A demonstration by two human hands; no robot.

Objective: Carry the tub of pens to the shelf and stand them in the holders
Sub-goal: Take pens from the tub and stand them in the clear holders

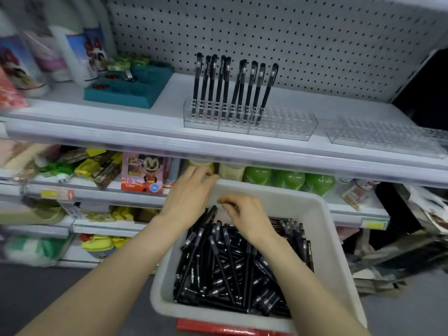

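Observation:
A white tub (335,241) full of loose black pens (232,270) sits low in front of the shelving. My left hand (191,194) reaches over the tub's far left corner with its fingers stretched forward, and pens lie just beneath its wrist. Over the pens near the far wall hovers my right hand (244,214); its fingers curl downward and hide what is under them. On the white upper shelf (169,112) a clear holder (286,127) has several black pens (232,86) standing along its back row. A second clear holder (388,137) stands to the right with no pens.
A teal tray (126,93) and white bottles (70,52) occupy the shelf's left part. The pegboard (291,37) backs the shelf. Lower shelves hold packets, a cartoon box (143,175) and green bottles (288,179). A red object (218,328) lies under the tub.

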